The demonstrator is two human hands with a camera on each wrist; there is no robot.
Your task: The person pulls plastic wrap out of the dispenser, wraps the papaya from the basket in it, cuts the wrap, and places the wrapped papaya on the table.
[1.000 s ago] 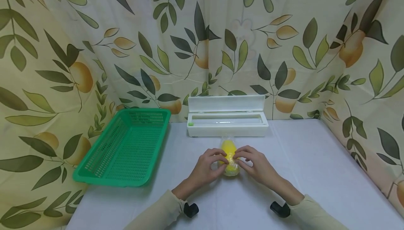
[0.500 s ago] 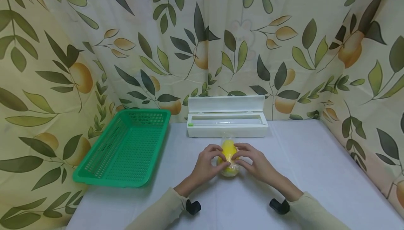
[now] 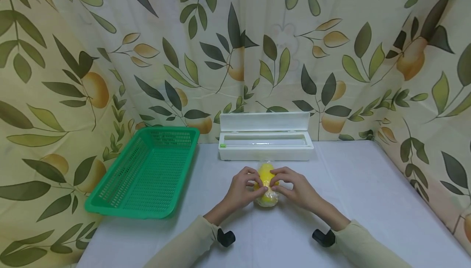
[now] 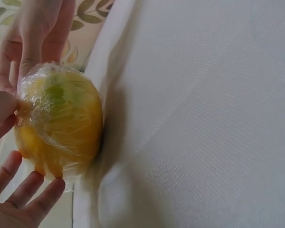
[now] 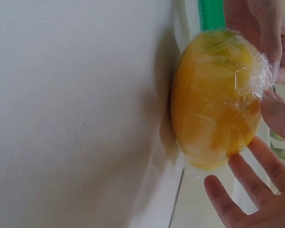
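A yellow, oval fruit (image 3: 265, 172) with a greenish end lies on the white cloth, wrapped in crinkled cling film (image 5: 256, 78). Thumb and index finger of my left hand (image 3: 241, 188) pinch the film on top of it from the left side. From the right, my right hand (image 3: 298, 188) pinches the film close beside the left thumb. In the left wrist view, the other fingertips (image 4: 57, 185) of the left hand rest along the fruit's side. The right wrist view shows the right hand's remaining fingers spread by the fruit's lower end.
Behind the fruit stands a white cling film dispenser (image 3: 265, 154) with its lid (image 3: 265, 123) raised. A green plastic basket (image 3: 128, 212) sits on the left of the white-covered table (image 3: 368, 202). A leaf-patterned curtain (image 3: 279, 88) encloses the back and sides.
Both hands stay at the fruit, and their fingertips have shifted slightly closer together over the film. The film's loose edge at the far end stands lower than half a second ago.
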